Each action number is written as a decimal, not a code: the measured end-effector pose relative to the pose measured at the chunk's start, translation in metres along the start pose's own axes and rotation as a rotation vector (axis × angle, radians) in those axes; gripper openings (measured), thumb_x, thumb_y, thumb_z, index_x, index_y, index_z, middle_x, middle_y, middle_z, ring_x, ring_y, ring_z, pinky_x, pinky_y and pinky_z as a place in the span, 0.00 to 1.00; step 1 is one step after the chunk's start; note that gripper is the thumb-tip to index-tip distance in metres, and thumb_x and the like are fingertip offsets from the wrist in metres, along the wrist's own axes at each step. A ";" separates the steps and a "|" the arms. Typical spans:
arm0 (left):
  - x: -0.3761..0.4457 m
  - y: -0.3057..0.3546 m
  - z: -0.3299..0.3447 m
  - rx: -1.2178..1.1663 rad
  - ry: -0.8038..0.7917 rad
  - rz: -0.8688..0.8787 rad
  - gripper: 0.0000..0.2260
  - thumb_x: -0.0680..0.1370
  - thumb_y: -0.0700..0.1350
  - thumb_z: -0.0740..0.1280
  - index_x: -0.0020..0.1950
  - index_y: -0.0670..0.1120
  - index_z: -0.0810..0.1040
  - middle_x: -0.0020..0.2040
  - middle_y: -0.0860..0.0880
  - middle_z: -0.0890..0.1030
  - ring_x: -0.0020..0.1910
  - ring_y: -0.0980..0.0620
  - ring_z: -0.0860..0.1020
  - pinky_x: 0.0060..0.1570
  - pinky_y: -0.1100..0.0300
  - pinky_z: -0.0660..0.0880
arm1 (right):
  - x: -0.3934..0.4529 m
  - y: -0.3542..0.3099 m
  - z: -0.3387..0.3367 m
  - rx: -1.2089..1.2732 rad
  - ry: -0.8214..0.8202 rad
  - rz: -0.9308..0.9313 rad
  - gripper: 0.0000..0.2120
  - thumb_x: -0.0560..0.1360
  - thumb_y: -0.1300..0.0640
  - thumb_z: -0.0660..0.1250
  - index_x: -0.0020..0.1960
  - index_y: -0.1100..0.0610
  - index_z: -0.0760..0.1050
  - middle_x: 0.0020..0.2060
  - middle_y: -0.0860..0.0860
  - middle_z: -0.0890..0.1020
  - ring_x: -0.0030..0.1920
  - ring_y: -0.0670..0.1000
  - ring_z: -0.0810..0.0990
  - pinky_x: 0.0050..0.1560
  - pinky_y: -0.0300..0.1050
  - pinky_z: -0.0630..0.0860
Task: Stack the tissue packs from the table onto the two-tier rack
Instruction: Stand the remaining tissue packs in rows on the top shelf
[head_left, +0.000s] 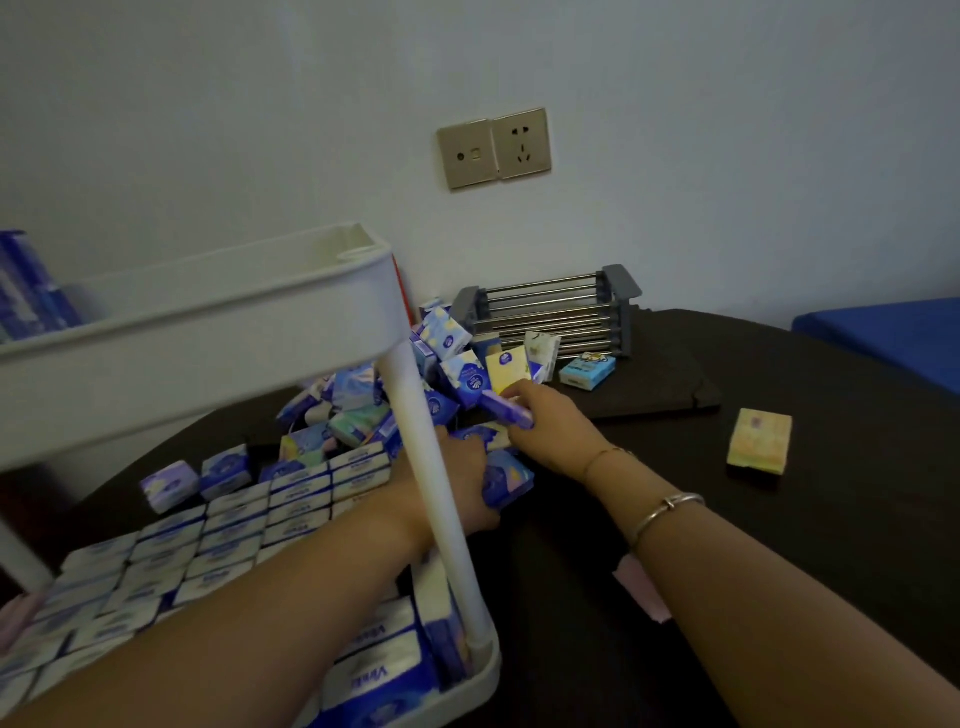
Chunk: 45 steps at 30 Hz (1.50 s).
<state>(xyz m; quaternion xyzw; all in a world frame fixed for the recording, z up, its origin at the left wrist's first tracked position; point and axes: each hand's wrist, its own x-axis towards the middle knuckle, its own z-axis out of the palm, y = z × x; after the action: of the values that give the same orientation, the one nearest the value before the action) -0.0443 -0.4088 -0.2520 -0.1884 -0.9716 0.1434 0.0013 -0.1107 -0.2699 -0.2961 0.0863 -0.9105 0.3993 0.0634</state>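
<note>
A white two-tier rack (208, 317) stands at the left, its post (431, 467) crossing in front of my left arm. Its lower tier holds several rows of white and blue tissue packs (218, 525). A loose pile of blue and purple tissue packs (415, 374) lies on the dark table (779, 519) behind the rack. My left hand (457, 483) grips a dark blue pack (506, 480) beside the post. My right hand (550, 421) pinches a purple pack (506, 410) at the pile's near edge. Both wrists reach forward over the table.
A grey metal dish rack (550, 306) stands against the wall behind the pile. A yellowish pack (759, 440) lies alone at the right. A light blue pack (587, 370) sits near the dish rack. A wall socket (493, 148) is above. A blue surface (883, 338) lies far right.
</note>
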 end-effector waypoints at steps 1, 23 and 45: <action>-0.001 -0.004 0.001 -0.102 0.059 -0.001 0.21 0.71 0.58 0.68 0.57 0.48 0.68 0.54 0.49 0.74 0.57 0.47 0.74 0.58 0.56 0.69 | -0.002 -0.001 -0.002 0.070 0.025 0.026 0.18 0.74 0.59 0.65 0.63 0.54 0.70 0.58 0.55 0.77 0.55 0.54 0.76 0.57 0.51 0.73; 0.025 -0.041 0.014 -1.487 0.205 -0.001 0.24 0.59 0.63 0.77 0.50 0.70 0.72 0.53 0.56 0.83 0.55 0.53 0.81 0.58 0.43 0.76 | -0.031 -0.026 -0.014 0.677 -0.027 0.081 0.19 0.82 0.52 0.48 0.57 0.54 0.76 0.65 0.54 0.74 0.67 0.53 0.68 0.72 0.52 0.59; -0.122 -0.063 -0.025 -1.759 0.293 -0.198 0.23 0.74 0.44 0.72 0.66 0.51 0.69 0.58 0.46 0.79 0.51 0.48 0.80 0.45 0.53 0.78 | -0.150 -0.077 -0.050 0.175 0.213 0.136 0.18 0.76 0.55 0.67 0.63 0.57 0.68 0.49 0.52 0.77 0.43 0.47 0.78 0.45 0.40 0.77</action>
<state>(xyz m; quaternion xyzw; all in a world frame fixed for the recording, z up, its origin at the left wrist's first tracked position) 0.0476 -0.5029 -0.2043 -0.0531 -0.7320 -0.6792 -0.0073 0.0541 -0.2681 -0.2345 -0.0133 -0.8642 0.4873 0.1245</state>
